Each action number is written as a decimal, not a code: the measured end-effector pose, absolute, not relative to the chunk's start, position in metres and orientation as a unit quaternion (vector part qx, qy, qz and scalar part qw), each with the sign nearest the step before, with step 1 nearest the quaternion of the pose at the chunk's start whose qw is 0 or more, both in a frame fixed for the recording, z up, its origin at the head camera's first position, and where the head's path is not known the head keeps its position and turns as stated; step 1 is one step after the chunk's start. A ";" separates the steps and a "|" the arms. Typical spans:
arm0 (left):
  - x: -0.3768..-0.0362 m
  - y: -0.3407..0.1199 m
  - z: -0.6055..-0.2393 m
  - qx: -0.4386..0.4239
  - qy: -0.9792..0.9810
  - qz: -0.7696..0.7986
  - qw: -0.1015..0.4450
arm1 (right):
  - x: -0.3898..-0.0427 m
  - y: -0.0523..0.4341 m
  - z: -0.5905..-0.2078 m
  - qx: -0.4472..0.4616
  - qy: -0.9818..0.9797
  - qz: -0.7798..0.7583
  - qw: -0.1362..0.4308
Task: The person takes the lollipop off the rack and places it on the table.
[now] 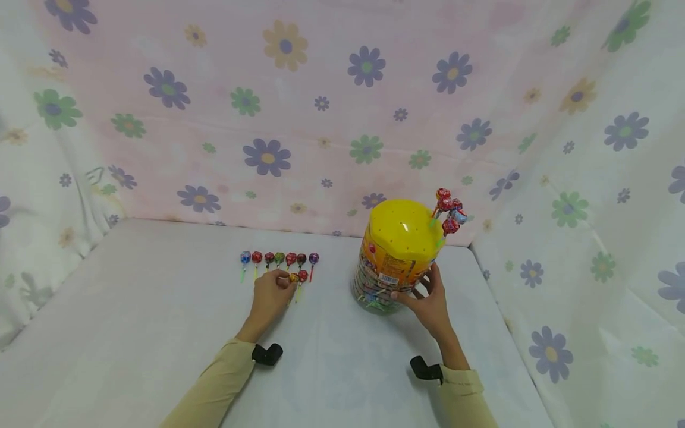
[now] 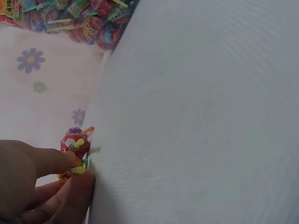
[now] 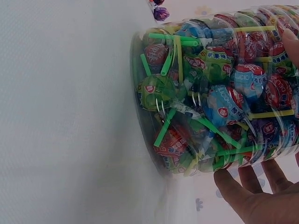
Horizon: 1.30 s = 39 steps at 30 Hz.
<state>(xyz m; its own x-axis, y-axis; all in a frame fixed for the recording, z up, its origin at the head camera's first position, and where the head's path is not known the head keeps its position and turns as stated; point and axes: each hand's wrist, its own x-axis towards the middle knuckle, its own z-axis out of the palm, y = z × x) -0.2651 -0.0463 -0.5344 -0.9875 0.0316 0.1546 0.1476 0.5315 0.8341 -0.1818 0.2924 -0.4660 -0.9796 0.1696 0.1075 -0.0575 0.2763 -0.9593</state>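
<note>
My left hand (image 1: 270, 296) pinches a lollipop with an orange-yellow wrapper (image 1: 294, 277) low over the table. Close beside it is a red-wrapped lollipop (image 1: 302, 275). Just beyond lies a row of several lollipops, with a blue one (image 1: 245, 257) at its left end and a purple one (image 1: 313, 257) at its right end. My right hand (image 1: 432, 304) grips the side of a clear plastic jar (image 3: 219, 93) full of wrapped lollipops, thumb at the front and fingers round the right side. The jar wears a yellow lid (image 1: 401, 226) with small holes and stands slightly tilted.
Several lollipops (image 1: 451, 226) stick up from the lid's right edge. Under everything is a white-covered table (image 1: 332, 362). A flower-printed cloth (image 1: 321, 125) hangs behind it and along both sides.
</note>
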 end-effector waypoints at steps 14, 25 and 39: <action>-0.252 -0.052 -0.520 -0.065 -0.877 -0.473 0.056 | -0.191 0.302 -0.489 -0.029 -0.794 0.597 0.113; -0.236 -0.037 -0.504 -0.160 -0.790 -0.592 -0.001 | -0.178 0.290 -0.459 -0.036 -0.795 0.598 0.091; -0.217 0.025 -0.430 -0.276 -0.721 -0.632 0.059 | -0.178 0.291 -0.460 -0.032 -0.796 0.597 0.092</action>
<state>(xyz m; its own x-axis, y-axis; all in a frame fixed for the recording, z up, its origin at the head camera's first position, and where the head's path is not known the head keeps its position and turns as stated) -0.2166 0.0245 -0.4303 -0.8407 0.3231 0.4346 0.4732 0.0479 0.8797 -0.1782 0.2911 -0.4595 -0.9810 0.1614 0.1080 -0.0587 0.2840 -0.9570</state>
